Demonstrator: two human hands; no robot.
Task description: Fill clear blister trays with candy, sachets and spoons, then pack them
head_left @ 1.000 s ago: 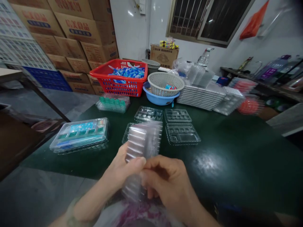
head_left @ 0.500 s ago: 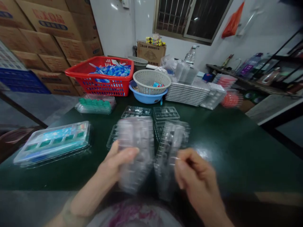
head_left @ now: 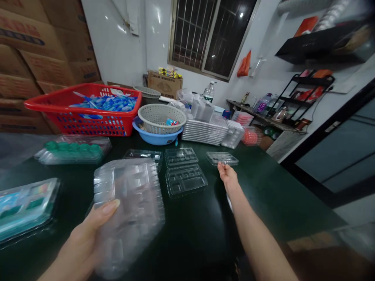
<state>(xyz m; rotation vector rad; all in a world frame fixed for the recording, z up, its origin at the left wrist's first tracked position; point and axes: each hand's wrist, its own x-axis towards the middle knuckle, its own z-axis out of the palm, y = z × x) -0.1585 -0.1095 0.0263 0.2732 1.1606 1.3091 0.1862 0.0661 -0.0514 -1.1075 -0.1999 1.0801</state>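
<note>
Single head view, forward and down, close over dark table (head_left: 205,218).

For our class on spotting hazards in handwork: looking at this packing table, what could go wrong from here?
1. The left hand grips the stack of clear plastic blister trays from one side only; it might fan out or slip.
2. The right hand is at the single clear tray lying apart from the others on the dark green table; a nudge could slide the light tray further off.

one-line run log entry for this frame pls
left hand: holds stack of clear trays | right hand: at single clear tray, far right on table | grip on it: unclear
</note>
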